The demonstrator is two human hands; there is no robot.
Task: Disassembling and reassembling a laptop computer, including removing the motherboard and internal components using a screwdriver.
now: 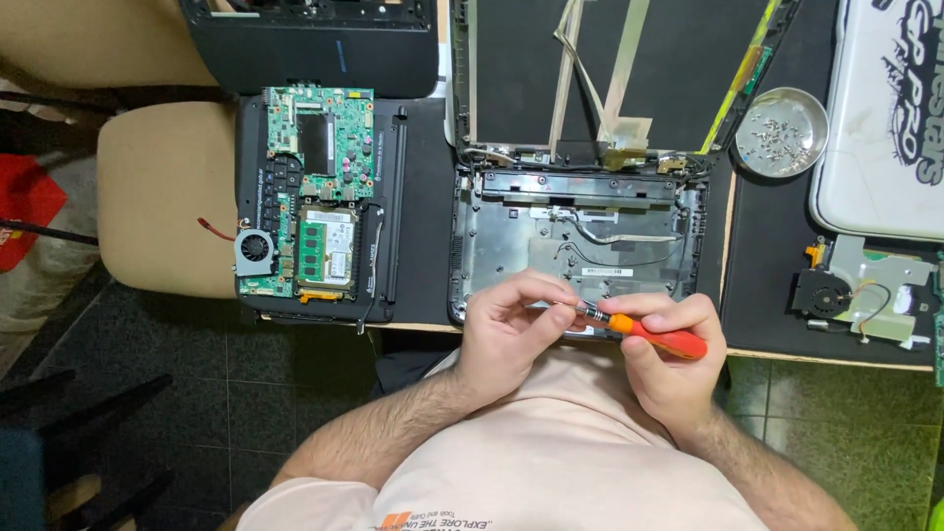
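My right hand (671, 369) grips an orange-handled screwdriver (657, 336) that lies nearly level, its tip pointing left. My left hand (511, 329) pinches the metal tip (588, 312) between thumb and fingers. Both hands hover over the front edge of an opened laptop base (511, 236), a grey empty shell with loose cables inside. Its hinged screen panel (531, 69) lies flat behind it, with ribbon cables across the back.
A green motherboard (320, 197) with a small fan (255, 250) rests on a dark panel at the left. A round metal dish of screws (784, 131) sits at the right, a fan-and-bracket part (860, 287) below it. A tan chair seat (167, 197) stands left.
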